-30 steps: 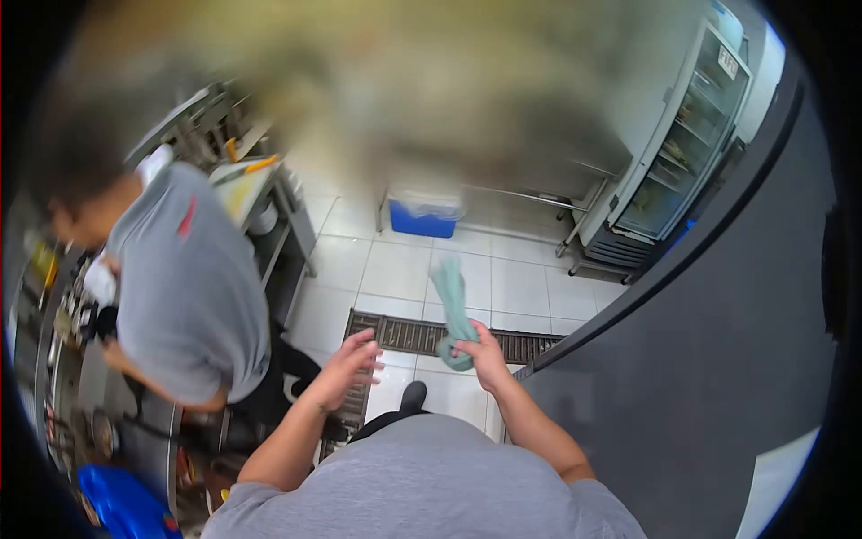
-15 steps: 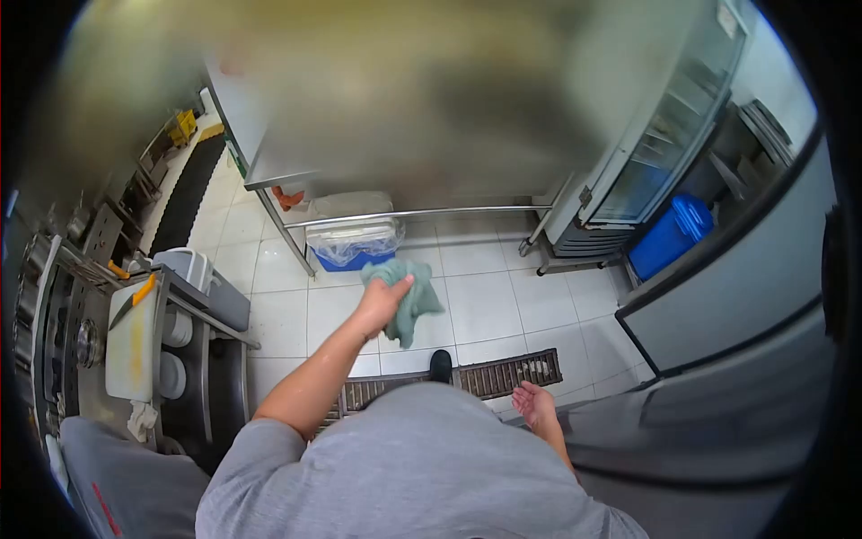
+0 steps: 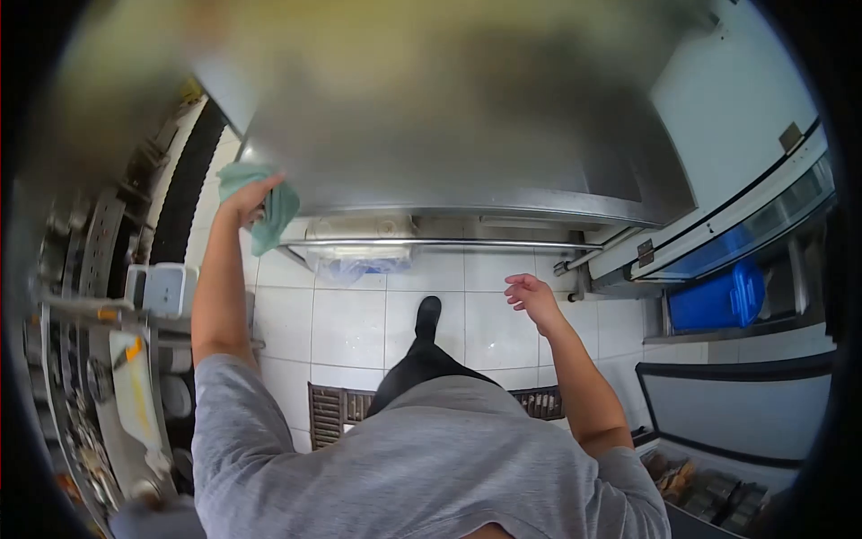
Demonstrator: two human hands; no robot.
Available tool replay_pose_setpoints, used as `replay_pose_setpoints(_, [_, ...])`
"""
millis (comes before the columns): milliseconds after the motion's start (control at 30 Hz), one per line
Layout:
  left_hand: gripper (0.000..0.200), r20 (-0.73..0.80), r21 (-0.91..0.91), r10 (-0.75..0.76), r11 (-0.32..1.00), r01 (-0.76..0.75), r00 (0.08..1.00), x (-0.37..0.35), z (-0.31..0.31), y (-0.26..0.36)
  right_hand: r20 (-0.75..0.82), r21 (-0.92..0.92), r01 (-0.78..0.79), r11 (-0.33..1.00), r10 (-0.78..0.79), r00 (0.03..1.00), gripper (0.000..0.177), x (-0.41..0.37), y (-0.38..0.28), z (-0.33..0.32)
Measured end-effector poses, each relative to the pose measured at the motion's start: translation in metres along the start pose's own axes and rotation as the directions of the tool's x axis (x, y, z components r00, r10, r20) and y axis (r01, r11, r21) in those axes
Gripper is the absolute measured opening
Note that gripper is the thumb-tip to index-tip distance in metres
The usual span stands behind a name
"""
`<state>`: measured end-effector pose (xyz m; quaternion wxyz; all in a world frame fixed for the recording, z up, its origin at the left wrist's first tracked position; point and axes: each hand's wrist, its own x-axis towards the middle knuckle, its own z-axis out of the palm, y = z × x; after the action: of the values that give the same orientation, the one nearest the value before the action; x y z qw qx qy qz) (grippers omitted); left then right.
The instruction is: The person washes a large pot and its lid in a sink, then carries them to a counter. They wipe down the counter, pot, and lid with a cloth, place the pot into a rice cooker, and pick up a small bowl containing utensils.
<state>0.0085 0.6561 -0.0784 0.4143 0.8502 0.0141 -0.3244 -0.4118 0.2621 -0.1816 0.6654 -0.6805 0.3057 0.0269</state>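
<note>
A crumpled green cloth [image 3: 280,220] hangs from my left hand [image 3: 247,199], whose fingers are closed around it. That hand is at the front left corner of a stainless steel table [image 3: 431,180], and the cloth overlaps the corner in this view. My right hand [image 3: 535,301] is in the air above the tiled floor, in front of the table's right part. Its fingers are loosely spread, with nothing in them. The upper part of the view is blurred, which hides much of the tabletop.
Under the table, behind its lower rail [image 3: 449,242], sits a plastic-wrapped container [image 3: 364,238]. A blue bin [image 3: 718,298] stands to the right, below a glass-door fridge [image 3: 763,211]. At left are a shelf unit and a cutting board [image 3: 135,386]. A floor grate [image 3: 337,413] runs beneath me.
I have stepped closer to the table. My left hand has carried the cloth up and left to the table corner. My right hand has come up and forward from my side.
</note>
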Motion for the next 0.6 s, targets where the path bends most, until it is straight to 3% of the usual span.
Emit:
replay_pose_setpoints(67, [0.079,-0.12,0.336,0.004,0.941,0.037,0.993,0.066,-0.01,0.001,0.016,-0.167,-0.02,0.986,0.023,1.0,0.026,0.037,0.023,-0.006])
replay_pose_setpoints(133, [0.085,-0.043,0.44,0.253,0.873,-0.209,0.967,0.241,-0.051,-0.091,-0.049,-0.418,-0.056,0.907,0.039,0.998,0.028,0.059,0.077,-0.019])
replay_pose_setpoints(167, [0.083,-0.229,0.591,0.229,0.805,-0.052,0.946,0.236,-0.013,-0.086,-0.109,-0.522,-0.089,0.848,0.037,0.993,0.026,0.049,0.091,-0.024])
replay_pose_setpoints(200, [0.082,-0.404,0.693,0.238,0.709,0.126,0.883,0.217,0.036,-0.07,-0.105,-0.584,-0.193,0.789,0.162,0.981,0.029,0.036,0.104,-0.032])
replay_pose_setpoints(233, [0.082,-0.369,0.702,0.227,0.703,0.111,0.901,0.222,0.07,-0.055,-0.042,-0.62,-0.164,0.767,0.176,0.983,0.027,0.019,0.151,-0.048])
replay_pose_setpoints(267, [0.079,-0.423,0.713,0.363,0.699,0.058,0.83,0.228,0.099,-0.042,0.027,-0.65,-0.132,0.748,0.196,0.98,0.025,0.007,0.188,-0.062])
replay_pose_setpoints(300, [0.077,-0.475,0.723,0.486,0.691,0.01,0.733,0.232,0.13,-0.029,-0.185,-0.325,-0.466,0.823,0.428,0.884,0.023,-0.005,0.163,-0.059])
replay_pose_setpoints(333, [0.075,-0.366,0.749,0.587,0.646,-0.145,0.722,0.228,0.17,-0.012,-0.283,0.086,-0.679,0.729,0.672,0.685,0.02,-0.019,0.132,-0.051])
replay_pose_setpoints(400, [0.073,-0.187,0.74,0.702,0.561,-0.371,0.687,0.211,0.255,0.031,-0.327,0.338,-0.722,0.604,0.794,0.512,0.014,-0.022,0.106,-0.05])
replay_pose_setpoints(433, [0.071,-0.15,0.748,0.676,0.555,-0.364,0.721,0.203,0.295,0.059,-0.329,0.373,-0.716,0.59,0.806,0.492,0.015,-0.016,0.098,-0.05])
replay_pose_setpoints(500, [0.069,-0.007,0.658,0.678,0.557,-0.508,0.735,0.208,0.356,0.111,-0.338,0.421,-0.702,0.575,0.817,0.467,0.016,0.007,0.08,-0.049])
replay_pose_setpoints(600, [0.063,0.296,0.574,0.656,0.459,-0.678,0.694,0.214,0.422,0.188,-0.303,0.444,-0.553,0.705,0.699,0.647,0.022,0.069,0.048,-0.047])
